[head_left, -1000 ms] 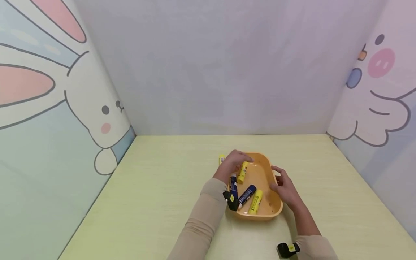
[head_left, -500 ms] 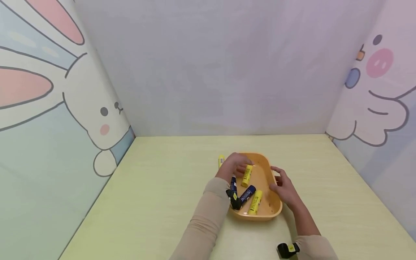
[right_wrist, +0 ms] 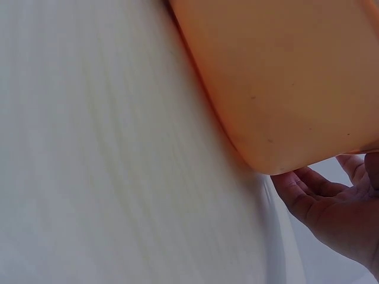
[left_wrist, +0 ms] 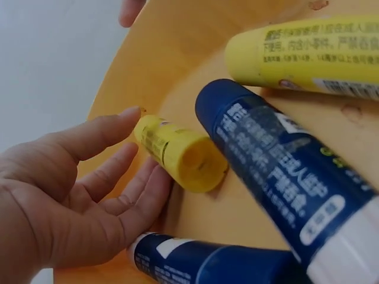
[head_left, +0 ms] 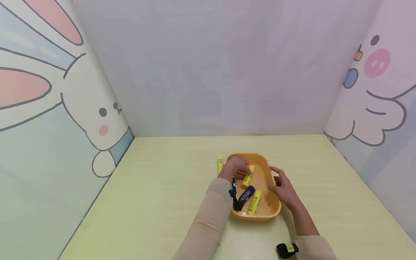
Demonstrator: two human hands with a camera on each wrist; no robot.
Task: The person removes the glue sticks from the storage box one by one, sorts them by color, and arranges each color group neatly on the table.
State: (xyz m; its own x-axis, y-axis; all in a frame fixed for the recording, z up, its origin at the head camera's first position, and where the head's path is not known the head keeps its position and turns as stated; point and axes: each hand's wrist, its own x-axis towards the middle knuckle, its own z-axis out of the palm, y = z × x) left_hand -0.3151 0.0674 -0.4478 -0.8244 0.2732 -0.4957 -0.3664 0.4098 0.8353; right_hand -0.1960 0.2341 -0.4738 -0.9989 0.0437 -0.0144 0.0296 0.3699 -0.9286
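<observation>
An orange plastic tray (head_left: 268, 196) holds yellow and dark blue glue sticks lying on their sides. My left hand (head_left: 236, 168) reaches inside over its far left part. There the thumb and fingers lie on either side of a yellow glue stick (left_wrist: 180, 154), fingertips touching or very near it, without a plain grip. Nearer me are a blue glue stick (head_left: 247, 195) and another yellow glue stick (head_left: 254, 203). A second blue glue stick (left_wrist: 225, 260) lies below the left hand, partly hidden in the head view. My right hand (head_left: 284, 187) holds the tray's right rim, thumb inside, fingers outside.
One yellow glue stick (head_left: 220, 163) lies on the pale wooden table (head_left: 156, 187), just outside the tray's left rim. A grey backdrop (head_left: 227, 72) rises behind, with cartoon-printed panels on both sides. Black camera mounts (head_left: 287, 250) sit on the wrists.
My left hand has dipped deeper into the tray, and the yellow glue stick by its fingers has shifted slightly toward me and right. The right hand stays on the rim.
</observation>
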